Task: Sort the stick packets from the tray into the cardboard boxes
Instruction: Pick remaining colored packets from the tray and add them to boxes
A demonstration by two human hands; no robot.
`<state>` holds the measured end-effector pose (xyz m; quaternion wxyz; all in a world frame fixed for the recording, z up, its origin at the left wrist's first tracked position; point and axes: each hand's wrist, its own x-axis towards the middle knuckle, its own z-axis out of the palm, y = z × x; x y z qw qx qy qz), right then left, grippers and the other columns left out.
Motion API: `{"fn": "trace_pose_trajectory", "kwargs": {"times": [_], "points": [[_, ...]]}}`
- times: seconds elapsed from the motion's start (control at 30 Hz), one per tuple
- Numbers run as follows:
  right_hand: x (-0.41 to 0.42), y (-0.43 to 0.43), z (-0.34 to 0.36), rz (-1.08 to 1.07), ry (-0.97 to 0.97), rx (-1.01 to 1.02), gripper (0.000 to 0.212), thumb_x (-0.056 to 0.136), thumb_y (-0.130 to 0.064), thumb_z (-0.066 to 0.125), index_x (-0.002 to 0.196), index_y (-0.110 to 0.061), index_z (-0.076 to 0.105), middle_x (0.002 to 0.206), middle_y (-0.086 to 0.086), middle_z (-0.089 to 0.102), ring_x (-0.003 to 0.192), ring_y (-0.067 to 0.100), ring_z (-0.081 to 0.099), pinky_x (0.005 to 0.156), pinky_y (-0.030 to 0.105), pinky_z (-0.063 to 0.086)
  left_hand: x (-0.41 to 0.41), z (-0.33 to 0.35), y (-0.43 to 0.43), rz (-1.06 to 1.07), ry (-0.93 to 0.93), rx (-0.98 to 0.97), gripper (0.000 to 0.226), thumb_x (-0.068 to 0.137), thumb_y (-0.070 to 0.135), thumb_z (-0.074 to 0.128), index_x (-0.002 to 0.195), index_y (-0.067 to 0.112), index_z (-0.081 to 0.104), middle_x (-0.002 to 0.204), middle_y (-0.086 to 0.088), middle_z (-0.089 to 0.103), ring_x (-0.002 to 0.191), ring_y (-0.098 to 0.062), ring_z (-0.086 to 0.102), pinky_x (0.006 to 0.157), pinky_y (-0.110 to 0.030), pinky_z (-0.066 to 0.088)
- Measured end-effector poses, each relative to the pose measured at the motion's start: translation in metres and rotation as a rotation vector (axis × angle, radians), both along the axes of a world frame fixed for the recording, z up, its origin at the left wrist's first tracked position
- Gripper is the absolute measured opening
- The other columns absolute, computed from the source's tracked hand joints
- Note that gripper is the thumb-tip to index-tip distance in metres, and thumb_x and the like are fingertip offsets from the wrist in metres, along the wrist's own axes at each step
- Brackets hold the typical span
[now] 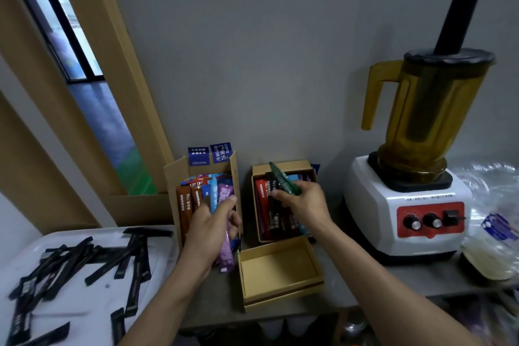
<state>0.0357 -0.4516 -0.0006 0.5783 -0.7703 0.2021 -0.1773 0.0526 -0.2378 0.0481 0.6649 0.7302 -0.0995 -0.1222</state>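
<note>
Green packet (283,180) pinched in right hand (304,202) over right box (283,168) | left hand (209,230) gripping, seemingly, purple packets (227,250)

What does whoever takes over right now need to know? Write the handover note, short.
Left hand: grip shut on a few stick packets, a purple stick packet most visible, at the tall open cardboard box holding mixed coloured packets.
Right hand: grip shut on a green stick packet, over the shallow cardboard box with red and dark packets lying in it.
The empty tan cardboard lid lies in front of that box.
Done: both boxes partly filled.
Left: many black stick packets remain scattered on the white tray.
</note>
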Motion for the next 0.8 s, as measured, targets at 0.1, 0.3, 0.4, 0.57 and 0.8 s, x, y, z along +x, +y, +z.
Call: {"fn": "trace_pose_trajectory", "kwargs": {"times": [0.1,0.3,0.4,0.57,0.8], "points": [[0.018,0.011,-0.01,-0.028,0.103,-0.183,0.041,0.087,-0.038,0.079,0.121,-0.017,0.069,0.098,-0.004,0.073,0.088,0.01,0.071,0.073,0.028,0.06,-0.002,0.001,-0.002,-0.003,0.028,-0.06,0.023,0.103,0.022,0.047,0.087,0.009,0.057,0.073,-0.012,0.06,0.051,-0.015,0.05,0.055,-0.031,0.04],[0.008,0.016,-0.015,-0.109,0.174,-0.376,0.05,0.082,-0.047,0.082,0.121,-0.023,0.063,0.107,-0.003,0.072,0.092,0.013,0.072,0.079,0.036,0.064,-0.004,-0.001,-0.002,0.012,0.007,-0.119,0.016,0.104,0.018,0.046,0.096,0.009,0.056,0.071,-0.003,0.062,0.057,-0.013,0.056,0.058,-0.029,0.047],[-0.011,0.016,-0.005,-0.036,0.061,-0.163,0.05,0.088,-0.061,0.069,0.116,-0.02,0.063,0.107,0.002,0.074,0.089,0.019,0.074,0.077,0.04,0.065,-0.001,-0.004,-0.006,0.011,-0.022,-0.102,0.02,0.103,0.014,0.048,0.086,0.006,0.055,0.064,-0.004,0.06,0.06,-0.019,0.058,0.063,-0.034,0.052],[-0.056,0.014,0.02,0.114,-0.012,0.431,0.031,0.108,-0.036,0.046,0.116,-0.015,0.068,0.107,0.01,0.075,0.093,0.019,0.076,0.073,0.029,0.062,0.005,0.001,-0.024,-0.014,-0.045,-0.108,0.013,0.1,0.011,0.055,0.096,-0.001,0.056,0.061,-0.007,0.056,0.053,-0.018,0.058,0.057,-0.033,0.056],[-0.089,0.011,0.019,0.308,-0.164,0.367,0.033,0.092,-0.016,0.074,0.125,-0.019,0.073,0.119,0.006,0.075,0.11,0.022,0.073,0.089,0.035,0.061,0.001,0.015,-0.057,-0.093,-0.091,-0.059,0.032,0.09,0.037,0.074,0.1,0.008,0.066,0.056,-0.003,0.06,0.046,-0.013,0.055,0.048,-0.028,0.05]]}}
